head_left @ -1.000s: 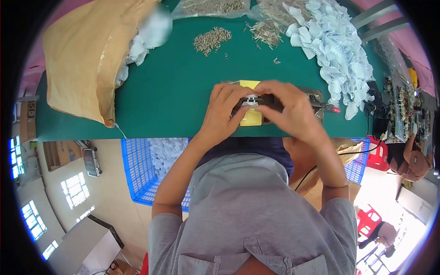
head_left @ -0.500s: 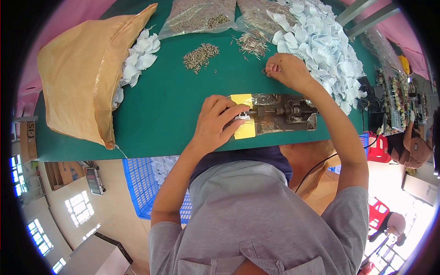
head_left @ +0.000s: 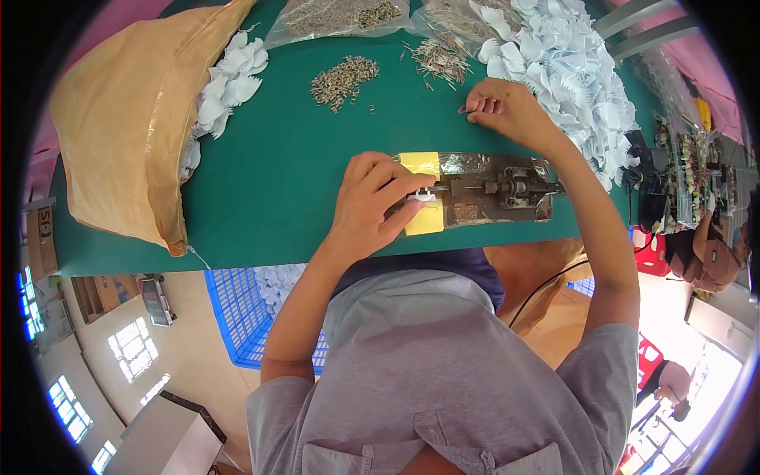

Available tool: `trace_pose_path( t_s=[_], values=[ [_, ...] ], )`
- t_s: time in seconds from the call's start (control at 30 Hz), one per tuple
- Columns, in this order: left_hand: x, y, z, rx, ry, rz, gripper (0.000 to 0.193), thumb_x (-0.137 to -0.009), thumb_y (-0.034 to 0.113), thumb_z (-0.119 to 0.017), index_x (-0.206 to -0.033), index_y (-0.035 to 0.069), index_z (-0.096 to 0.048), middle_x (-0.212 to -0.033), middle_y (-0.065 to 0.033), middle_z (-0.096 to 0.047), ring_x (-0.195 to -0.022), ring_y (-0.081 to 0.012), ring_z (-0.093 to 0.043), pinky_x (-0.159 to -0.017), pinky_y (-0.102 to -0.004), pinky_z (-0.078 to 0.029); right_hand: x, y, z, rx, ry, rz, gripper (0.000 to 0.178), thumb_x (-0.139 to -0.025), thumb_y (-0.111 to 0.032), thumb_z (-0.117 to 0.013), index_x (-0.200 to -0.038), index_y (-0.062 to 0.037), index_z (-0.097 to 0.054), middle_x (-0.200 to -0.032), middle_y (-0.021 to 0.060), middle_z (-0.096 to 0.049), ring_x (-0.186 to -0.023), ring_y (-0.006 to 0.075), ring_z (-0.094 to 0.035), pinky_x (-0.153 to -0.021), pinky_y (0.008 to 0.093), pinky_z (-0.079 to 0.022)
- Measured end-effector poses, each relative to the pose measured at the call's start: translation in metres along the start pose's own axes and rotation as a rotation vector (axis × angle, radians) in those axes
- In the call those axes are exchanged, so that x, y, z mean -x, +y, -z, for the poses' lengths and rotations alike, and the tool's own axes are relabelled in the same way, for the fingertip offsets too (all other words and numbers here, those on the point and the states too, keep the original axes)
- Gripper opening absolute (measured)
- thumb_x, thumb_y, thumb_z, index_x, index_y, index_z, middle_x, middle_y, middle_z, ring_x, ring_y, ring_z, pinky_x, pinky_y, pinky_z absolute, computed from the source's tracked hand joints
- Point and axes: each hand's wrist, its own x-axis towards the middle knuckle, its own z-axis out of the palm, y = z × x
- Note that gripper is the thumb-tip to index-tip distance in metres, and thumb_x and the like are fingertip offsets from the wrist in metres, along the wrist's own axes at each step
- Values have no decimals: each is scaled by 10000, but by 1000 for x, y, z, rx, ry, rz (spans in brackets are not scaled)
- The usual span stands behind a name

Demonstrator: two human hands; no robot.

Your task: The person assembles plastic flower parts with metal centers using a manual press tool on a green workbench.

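Observation:
My left hand (head_left: pixel 372 198) is closed in a pinch on a small white plastic piece (head_left: pixel 425 195) with short prongs. It holds the piece against the left end of a metal fixture (head_left: pixel 514 188), where yellow tape (head_left: pixel 423 218) covers the base. Beyond the fixture, my right hand (head_left: pixel 505 112) hovers with curled fingers, its thumb and forefinger pinching a tiny thin metal pin (head_left: pixel 462 110). Loose metal pins (head_left: pixel 440 63) form a small pile just past that hand. Farther left lies a heap of small metal clips (head_left: pixel 343 81).
White toothed plastic pieces (head_left: pixel 554 75) are heaped at the right. A brown paper sack (head_left: pixel 127 127) spills similar pieces at the left. Clear bags (head_left: pixel 332 20) of small metal parts lie at the far edge. A blue basket (head_left: pixel 237 317) stands below the green table (head_left: pixel 269 190).
The whole view has shifted slightly. My right hand has drawn a little to the right, away from the pin pile, still pinched. My left hand keeps the white piece at the fixture.

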Motion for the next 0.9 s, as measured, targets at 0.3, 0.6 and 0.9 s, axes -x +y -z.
trace_pose_path(
  t_s=[0.3,0.6,0.9],
  values=[
    [1,0,1,-2,-25,10,412,-744,19,-820,-1143,117,-782,-1008,-37,-680,-996,-271,-594,-857,-391,-498,0,4,-1,-23,-19,84,96,-859,-103,-776,-903,-48,-711,-895,95,-700,-806,250,-713,-763,370,-577],
    [2,1,0,19,-24,12,416,-751,13,-820,-1153,110,-779,-1030,-50,-692,-994,-271,-601,-849,-379,-505,-3,11,-4,-52,-23,128,100,-900,-80,-744,-948,-26,-676,-886,87,-688,-794,229,-687,-747,350,-552],
    [0,1,-1,34,-1,44,380,-768,36,-832,-1139,91,-769,-1021,-65,-692,-989,-290,-601,-856,-393,-505,28,-43,5,-278,-65,1,105,-900,-75,-732,-940,-11,-658,-887,63,-692,-758,164,-664,-735,316,-542]
  ],
)
